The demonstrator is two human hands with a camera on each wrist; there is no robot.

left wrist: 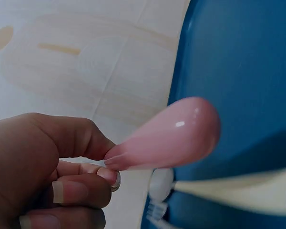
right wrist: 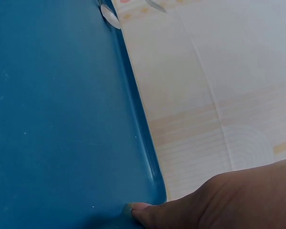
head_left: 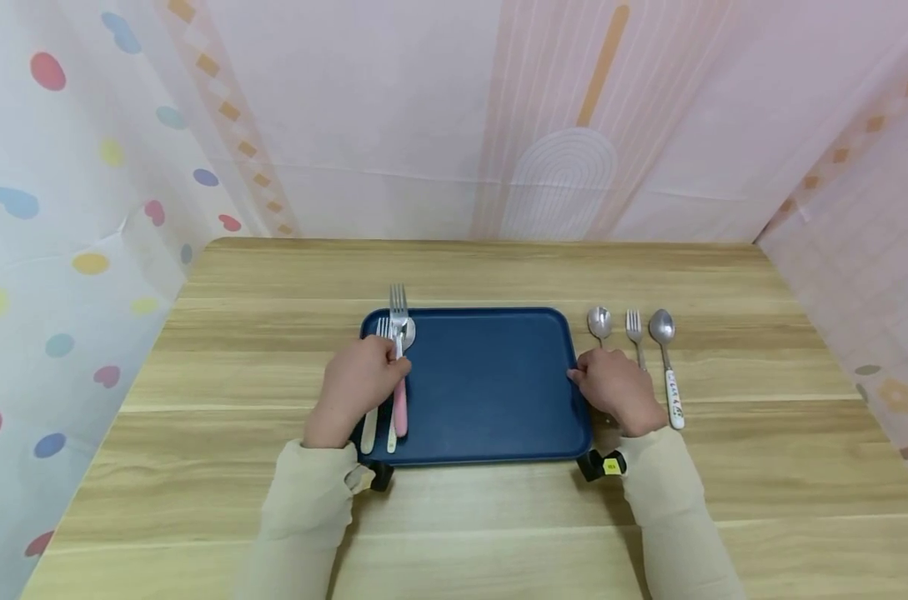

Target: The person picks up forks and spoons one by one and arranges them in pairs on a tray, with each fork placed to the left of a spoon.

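Note:
My left hand (head_left: 359,375) pinches a fork (head_left: 400,408) with a pink handle, holding it over the left end of a dark blue tray (head_left: 491,383). In the left wrist view the fork's rounded pink handle (left wrist: 176,136) sticks out from between thumb and fingers. Below it on the tray lie a fork (head_left: 368,432) and a spoon (head_left: 409,335), both with cream handles, partly covered by the hand. At the tray's right rim, my right hand (head_left: 614,385) grips the edge, its thumb (right wrist: 145,210) over the inner side in the right wrist view.
Right of the tray, on the wooden table (head_left: 761,358), lie a small spoon (head_left: 599,321), a fork (head_left: 634,325) and a larger spoon (head_left: 673,400) with a patterned white handle. A printed curtain (head_left: 393,125) hangs behind the table.

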